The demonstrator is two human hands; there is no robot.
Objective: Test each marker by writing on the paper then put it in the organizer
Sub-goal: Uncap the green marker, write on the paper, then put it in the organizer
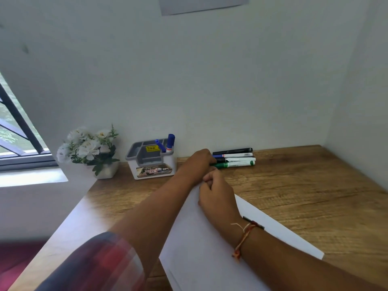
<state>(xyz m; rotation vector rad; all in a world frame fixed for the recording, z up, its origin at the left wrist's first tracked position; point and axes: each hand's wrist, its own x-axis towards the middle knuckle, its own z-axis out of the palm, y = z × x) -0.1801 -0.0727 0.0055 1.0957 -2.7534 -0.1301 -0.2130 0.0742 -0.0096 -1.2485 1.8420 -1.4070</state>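
Note:
Four markers lie side by side near the wall: a black marker [233, 151], a white marker [236, 155], a black-and-white marker [238, 159] and a green marker [236, 164]. My left hand [198, 162] covers their left ends, its fingers curled down onto the green marker's cap end. My right hand [217, 192] rests just behind it on the far corner of the white paper [199, 253], fingers curled in, with nothing visible inside them. The grey-and-white organizer [152, 164] stands to the left and holds two blue markers [170, 142].
A white pot of white flowers [90, 150] stands left of the organizer at the wooden desk's [315, 196] back corner. Walls close the desk at the back and right. A window is at the far left. A small dark mark [255, 222] shows by my right wrist.

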